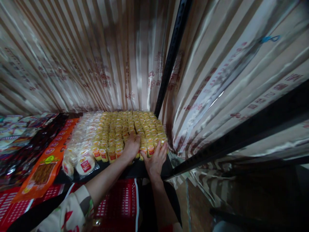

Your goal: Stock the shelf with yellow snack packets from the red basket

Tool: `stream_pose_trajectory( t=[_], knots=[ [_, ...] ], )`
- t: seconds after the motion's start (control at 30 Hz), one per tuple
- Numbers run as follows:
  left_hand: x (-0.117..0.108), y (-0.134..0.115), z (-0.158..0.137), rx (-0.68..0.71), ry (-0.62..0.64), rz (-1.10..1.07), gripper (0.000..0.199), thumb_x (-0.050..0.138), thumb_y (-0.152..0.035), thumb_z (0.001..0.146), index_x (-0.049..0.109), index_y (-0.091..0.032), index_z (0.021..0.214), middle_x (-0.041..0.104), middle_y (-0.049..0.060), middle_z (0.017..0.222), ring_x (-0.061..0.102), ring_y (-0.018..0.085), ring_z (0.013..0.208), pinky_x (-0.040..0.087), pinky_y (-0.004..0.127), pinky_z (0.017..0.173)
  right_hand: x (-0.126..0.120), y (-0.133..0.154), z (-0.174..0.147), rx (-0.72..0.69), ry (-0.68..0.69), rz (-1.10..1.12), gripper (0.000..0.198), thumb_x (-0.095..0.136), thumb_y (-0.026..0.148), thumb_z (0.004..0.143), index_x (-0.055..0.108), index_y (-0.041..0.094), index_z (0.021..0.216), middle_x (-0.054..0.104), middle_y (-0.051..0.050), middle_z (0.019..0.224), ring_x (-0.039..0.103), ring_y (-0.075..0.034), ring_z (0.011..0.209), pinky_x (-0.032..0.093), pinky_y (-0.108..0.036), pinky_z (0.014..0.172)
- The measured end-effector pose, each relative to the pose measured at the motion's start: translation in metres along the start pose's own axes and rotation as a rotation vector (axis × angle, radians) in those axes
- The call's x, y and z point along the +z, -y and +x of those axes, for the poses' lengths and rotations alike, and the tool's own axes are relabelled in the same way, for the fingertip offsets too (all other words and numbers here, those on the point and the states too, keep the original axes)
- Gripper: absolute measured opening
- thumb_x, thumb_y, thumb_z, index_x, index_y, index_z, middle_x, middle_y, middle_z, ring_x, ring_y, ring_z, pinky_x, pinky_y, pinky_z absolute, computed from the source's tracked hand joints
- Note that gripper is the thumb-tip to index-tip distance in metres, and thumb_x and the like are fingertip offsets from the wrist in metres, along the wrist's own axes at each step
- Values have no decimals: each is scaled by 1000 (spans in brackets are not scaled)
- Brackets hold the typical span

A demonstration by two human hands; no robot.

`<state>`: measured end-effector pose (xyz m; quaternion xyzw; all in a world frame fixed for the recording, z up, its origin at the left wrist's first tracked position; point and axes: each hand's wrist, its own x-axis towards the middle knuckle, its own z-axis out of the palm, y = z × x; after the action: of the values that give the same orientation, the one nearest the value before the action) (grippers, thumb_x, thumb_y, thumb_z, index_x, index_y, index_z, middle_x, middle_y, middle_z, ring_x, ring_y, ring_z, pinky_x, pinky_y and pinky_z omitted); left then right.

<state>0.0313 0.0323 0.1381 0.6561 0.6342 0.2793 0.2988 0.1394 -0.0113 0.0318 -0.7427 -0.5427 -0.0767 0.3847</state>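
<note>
Rows of small yellow-wrapped snack packs (113, 135) with red and white labels stand close together on a dark shelf (101, 169). My left hand (132, 147) reaches in among them from the front, its fingertips partly hidden at a narrow dark gap between two rows. Whether those fingers grip a pack does not show. On the front right end of the rows rests my right hand (155, 161), thumb and fingers spread across the nearest packs. Left of the yellow rows are clear-wrapped round white packs (85, 164) with red labels.
An orange snack bag (45, 164) and dark shiny packets (24, 154) lie farther left. Below the shelf are red plastic baskets (120, 203). A black upright post (169, 61) and a slanting black beam (229, 135) frame the right side, with pale printed curtains (116, 58) behind.
</note>
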Motion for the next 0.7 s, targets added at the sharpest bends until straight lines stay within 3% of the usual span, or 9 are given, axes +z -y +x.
stream_pose_trajectory(
  t=[0.3, 0.53, 0.7],
  knots=[
    [-25, -9, 15, -32, 173, 172, 37, 28, -24, 89, 61, -13, 102, 65, 10, 110, 60, 19, 99, 44, 26, 82, -2, 2, 1, 9, 17, -8, 89, 38, 64, 80, 17, 4, 141, 14, -27, 146, 13, -37, 134, 29, -56, 98],
    [-53, -1, 36, 286, 191, 707, 31, 42, -17, 80, 65, -17, 100, 67, 10, 104, 56, 25, 103, 39, 35, 91, -1, 1, 1, 7, 17, -2, 91, 41, 65, 78, 18, 3, 141, 12, -27, 147, 11, -37, 135, 27, -56, 99],
    [-51, -3, 34, 303, 270, 861, 26, 43, -22, 81, 67, -18, 91, 67, 12, 98, 55, 29, 101, 39, 40, 87, -2, 1, 1, 4, 23, 16, 90, 40, 65, 79, 16, 4, 141, 12, -27, 147, 10, -36, 135, 27, -57, 99]
  ],
)
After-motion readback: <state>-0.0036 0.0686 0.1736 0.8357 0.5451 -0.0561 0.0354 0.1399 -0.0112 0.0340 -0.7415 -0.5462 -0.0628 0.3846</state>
